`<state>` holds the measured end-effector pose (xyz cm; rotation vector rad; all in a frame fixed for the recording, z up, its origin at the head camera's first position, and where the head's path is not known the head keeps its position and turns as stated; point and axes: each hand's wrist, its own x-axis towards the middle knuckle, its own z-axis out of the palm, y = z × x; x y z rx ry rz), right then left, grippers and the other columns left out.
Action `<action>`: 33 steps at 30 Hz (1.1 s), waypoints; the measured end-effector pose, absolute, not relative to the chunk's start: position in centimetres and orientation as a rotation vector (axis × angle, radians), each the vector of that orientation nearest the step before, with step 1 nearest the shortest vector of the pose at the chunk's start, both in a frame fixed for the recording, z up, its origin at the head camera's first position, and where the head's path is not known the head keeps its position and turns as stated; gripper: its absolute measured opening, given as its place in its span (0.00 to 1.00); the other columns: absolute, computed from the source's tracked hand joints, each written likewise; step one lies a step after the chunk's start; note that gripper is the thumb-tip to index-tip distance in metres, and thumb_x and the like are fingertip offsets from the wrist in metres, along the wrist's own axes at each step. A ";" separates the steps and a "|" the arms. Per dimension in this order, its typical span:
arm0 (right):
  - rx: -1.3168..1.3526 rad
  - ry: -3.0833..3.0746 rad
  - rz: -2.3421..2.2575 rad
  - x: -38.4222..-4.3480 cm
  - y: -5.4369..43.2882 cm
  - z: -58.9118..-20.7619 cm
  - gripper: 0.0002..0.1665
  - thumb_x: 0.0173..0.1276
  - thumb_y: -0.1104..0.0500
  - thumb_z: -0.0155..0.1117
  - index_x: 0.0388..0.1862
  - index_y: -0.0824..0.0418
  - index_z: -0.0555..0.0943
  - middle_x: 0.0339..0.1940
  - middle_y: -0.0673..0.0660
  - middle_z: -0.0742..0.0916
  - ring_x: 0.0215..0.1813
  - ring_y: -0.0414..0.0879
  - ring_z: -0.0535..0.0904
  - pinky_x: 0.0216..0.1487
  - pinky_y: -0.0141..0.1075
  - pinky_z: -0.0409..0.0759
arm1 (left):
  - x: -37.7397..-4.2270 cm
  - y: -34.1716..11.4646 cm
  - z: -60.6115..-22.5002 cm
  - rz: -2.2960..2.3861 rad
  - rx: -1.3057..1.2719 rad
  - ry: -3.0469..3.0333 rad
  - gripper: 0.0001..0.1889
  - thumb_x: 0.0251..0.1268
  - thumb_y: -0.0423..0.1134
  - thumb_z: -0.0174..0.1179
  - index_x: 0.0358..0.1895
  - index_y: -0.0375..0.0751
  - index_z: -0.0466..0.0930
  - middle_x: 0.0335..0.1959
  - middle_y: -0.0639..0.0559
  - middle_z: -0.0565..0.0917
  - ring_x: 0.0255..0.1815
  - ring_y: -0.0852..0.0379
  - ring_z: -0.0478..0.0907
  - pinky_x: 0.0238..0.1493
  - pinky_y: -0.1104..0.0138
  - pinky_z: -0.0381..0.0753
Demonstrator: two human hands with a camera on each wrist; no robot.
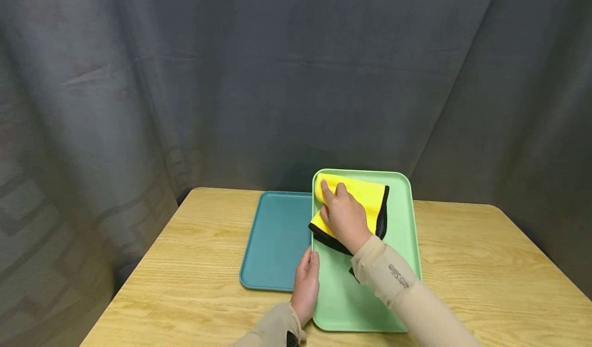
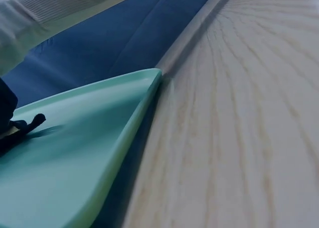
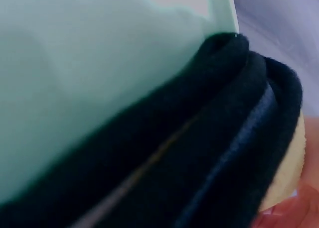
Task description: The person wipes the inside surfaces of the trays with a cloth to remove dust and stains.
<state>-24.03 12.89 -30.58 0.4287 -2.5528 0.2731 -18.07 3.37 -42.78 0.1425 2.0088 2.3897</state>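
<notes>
A light green tray is lifted at an angle over the wooden table. My left hand grips its left rim, thumb over the edge. On the tray's upper part lies a folded yellow cloth with black edging. My right hand presses on this cloth with index finger extended toward the tray's top left corner. Seen from the right wrist, the cloth's thick dark folded edges lie against the tray surface. From the left wrist, the tray stands clear of the tabletop, and the left hand is out of sight.
A teal tray lies on the wooden table to the left, partly covered by the green tray and left hand. A dark grey curtain hangs behind the table's far edge and along both sides.
</notes>
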 end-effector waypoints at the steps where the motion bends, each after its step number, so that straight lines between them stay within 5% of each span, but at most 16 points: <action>1: 0.429 -2.564 0.258 -24.0 12.8 -30.5 0.31 0.61 0.61 0.62 0.65 0.60 0.71 0.35 0.64 0.77 0.19 0.46 0.65 0.16 0.32 0.69 | -18.1 3.4 -42.8 2.395 0.140 2.014 0.33 0.76 0.53 0.35 0.73 0.32 0.48 0.73 0.34 0.54 0.74 0.37 0.49 0.74 0.45 0.53; 24: 0.377 -2.566 0.061 -24.1 13.2 -30.2 0.31 0.59 0.58 0.66 0.64 0.52 0.73 0.36 0.67 0.78 0.15 0.47 0.64 0.10 0.34 0.68 | -18.6 3.3 -43.5 2.456 0.187 2.041 0.36 0.74 0.56 0.37 0.71 0.29 0.50 0.72 0.33 0.57 0.73 0.36 0.51 0.74 0.45 0.53; 33: 0.329 -2.580 0.046 -24.1 14.1 -30.2 0.30 0.60 0.59 0.64 0.64 0.52 0.74 0.36 0.66 0.78 0.15 0.47 0.64 0.10 0.34 0.68 | -18.6 3.2 -43.3 2.447 0.167 2.029 0.31 0.76 0.50 0.37 0.72 0.31 0.50 0.72 0.35 0.57 0.74 0.39 0.51 0.75 0.48 0.52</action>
